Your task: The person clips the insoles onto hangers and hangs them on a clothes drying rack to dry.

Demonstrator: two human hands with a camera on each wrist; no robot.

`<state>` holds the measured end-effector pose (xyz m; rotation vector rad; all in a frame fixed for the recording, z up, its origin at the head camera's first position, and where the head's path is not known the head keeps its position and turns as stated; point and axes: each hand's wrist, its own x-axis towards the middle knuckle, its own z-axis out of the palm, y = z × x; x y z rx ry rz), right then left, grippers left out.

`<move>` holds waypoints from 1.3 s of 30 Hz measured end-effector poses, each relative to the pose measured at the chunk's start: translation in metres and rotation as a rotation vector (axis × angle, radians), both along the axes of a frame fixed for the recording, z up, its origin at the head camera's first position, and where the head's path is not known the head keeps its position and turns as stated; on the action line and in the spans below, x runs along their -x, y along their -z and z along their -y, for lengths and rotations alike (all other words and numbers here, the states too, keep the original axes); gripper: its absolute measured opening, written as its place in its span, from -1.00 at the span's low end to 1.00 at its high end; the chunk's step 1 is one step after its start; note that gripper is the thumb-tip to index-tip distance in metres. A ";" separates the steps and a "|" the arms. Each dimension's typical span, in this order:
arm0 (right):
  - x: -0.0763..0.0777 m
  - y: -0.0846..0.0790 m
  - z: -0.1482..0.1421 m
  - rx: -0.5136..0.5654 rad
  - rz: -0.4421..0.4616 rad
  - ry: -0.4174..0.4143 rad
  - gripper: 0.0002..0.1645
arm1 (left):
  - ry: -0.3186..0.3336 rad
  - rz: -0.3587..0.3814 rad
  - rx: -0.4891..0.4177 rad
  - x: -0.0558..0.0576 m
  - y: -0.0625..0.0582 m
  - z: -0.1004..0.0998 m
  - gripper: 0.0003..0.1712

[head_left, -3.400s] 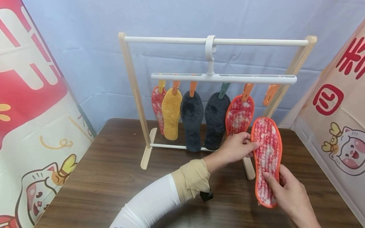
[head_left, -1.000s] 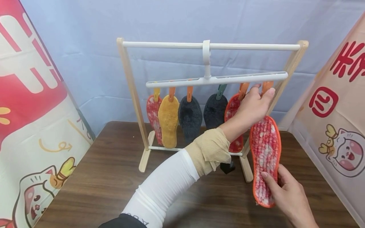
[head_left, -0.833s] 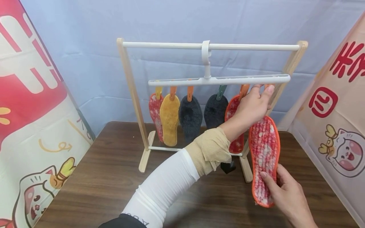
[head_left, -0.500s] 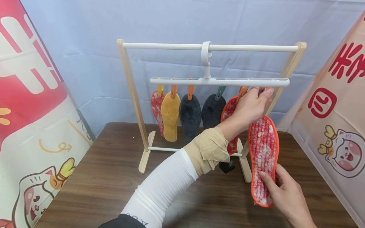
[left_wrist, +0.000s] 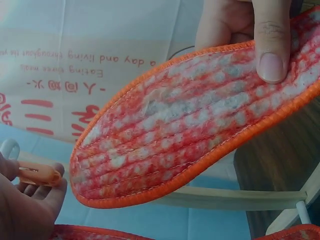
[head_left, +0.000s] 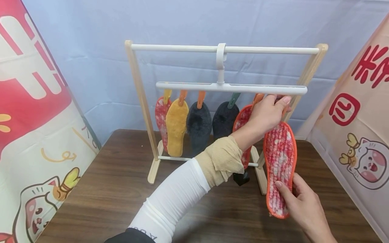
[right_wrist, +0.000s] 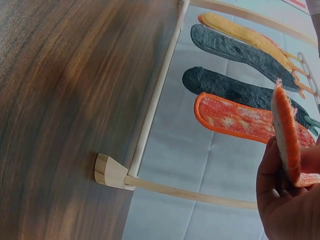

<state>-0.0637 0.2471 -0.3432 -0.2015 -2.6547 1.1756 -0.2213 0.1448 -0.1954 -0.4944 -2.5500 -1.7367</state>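
My right hand holds a red-and-white quilted insole with orange edging near its lower end, thumb across its face. The insole's rounded top end points up, just below my left hand. That hand pinches an orange clip at the right end of the white hanger; in the head view the fingers mostly cover the clip. A gap shows between clip and insole in the left wrist view. Behind my left wrist, a matching red insole hangs from another orange clip.
The hanger hooks over the top bar of a wooden rack on a brown table. Also clipped up are two dark insoles, a yellow insole and a smaller red insole. Printed cloths flank both sides.
My left hand has left the insole's edge and risen to the right-end clip. Since then the hanger's raised right end has come down and the hanging insoles have swung. My right hand keeps the insole.
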 end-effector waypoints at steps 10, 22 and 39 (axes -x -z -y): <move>0.009 0.002 0.000 0.033 -0.045 0.009 -0.64 | 0.011 0.017 -0.044 0.004 0.004 -0.001 -0.70; 0.017 0.002 0.005 0.051 -0.096 0.007 -0.61 | 0.024 0.010 -0.043 0.003 0.004 0.000 -0.67; 0.027 -0.009 0.008 0.069 -0.126 -0.010 -0.60 | -0.028 -0.076 0.062 0.000 0.002 0.003 -0.71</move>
